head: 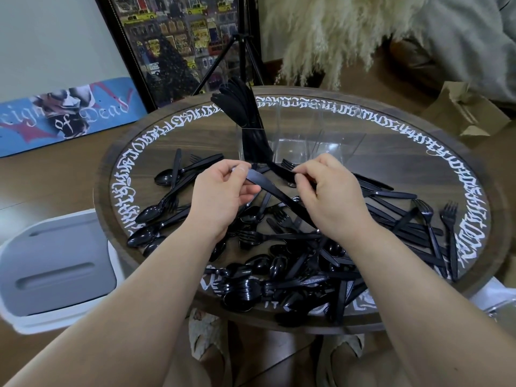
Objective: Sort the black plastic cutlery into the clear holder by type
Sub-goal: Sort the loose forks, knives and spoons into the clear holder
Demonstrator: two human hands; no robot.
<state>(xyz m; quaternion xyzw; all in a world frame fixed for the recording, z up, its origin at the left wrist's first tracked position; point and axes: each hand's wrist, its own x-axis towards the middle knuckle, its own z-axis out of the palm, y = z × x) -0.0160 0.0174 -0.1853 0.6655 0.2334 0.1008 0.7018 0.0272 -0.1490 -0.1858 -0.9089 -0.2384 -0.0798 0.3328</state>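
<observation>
A clear holder (329, 143) with three compartments stands at the far middle of the round table; its left compartment is packed with upright black knives (240, 107), the other two look empty. My left hand (223, 194) pinches one end of a black knife (282, 198) that slants down to the right under my right hand. My right hand (329, 196) pinches the handle of a black fork (284, 167) whose tines point toward the holder. Loose black spoons, forks and knives (293, 263) lie in a heap beneath and around both hands.
The round wooden table (418, 169) has a white lettered ring near its rim. A white and grey stool (55, 269) stands low at the left. A cardboard box (466, 110) sits on the floor at the right, a tripod (237, 57) and framed picture behind the table.
</observation>
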